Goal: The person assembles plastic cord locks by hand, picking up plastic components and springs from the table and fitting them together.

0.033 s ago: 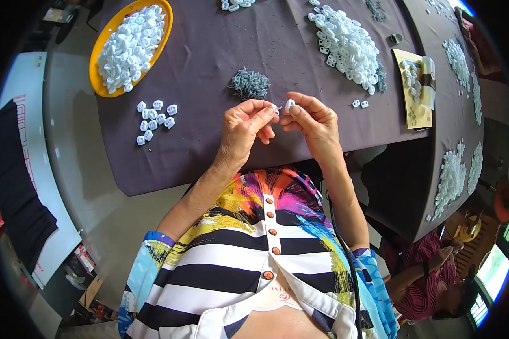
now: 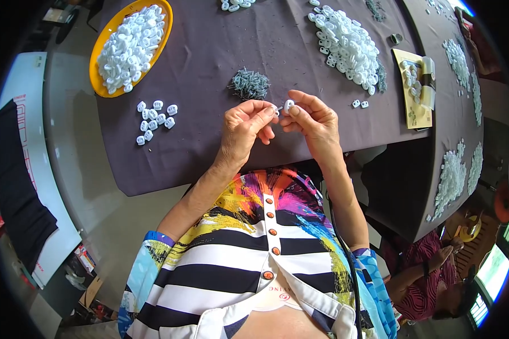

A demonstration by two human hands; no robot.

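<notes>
Above the near edge of the table, my left hand [image 2: 245, 122] pinches a small white plastic piece [image 2: 276, 109] with a thin greyish end, which looks like a spring. Close to its right, my right hand [image 2: 315, 120] grips a white oval cord-lock piece [image 2: 289, 105] between thumb and fingers. The two pieces face each other with a narrow gap between them. Just beyond my hands lies a heap of small grey metal springs [image 2: 250, 84]. To the left, a loose group of white cord locks [image 2: 153, 124] rests on the dark tablecloth [image 2: 203, 68].
A yellow tray [image 2: 95, 68] heaped with white pieces stands at far left. A pile of white pieces [image 2: 350, 48] lies at far right, with two loose ones nearer me. Beyond it are a yellowish board [image 2: 412, 116] and more piles. Another person [image 2: 427, 277] sits at lower right.
My right hand's fingertips and the white cord-lock piece have shifted very slightly to the left. My left hand stays in place.
</notes>
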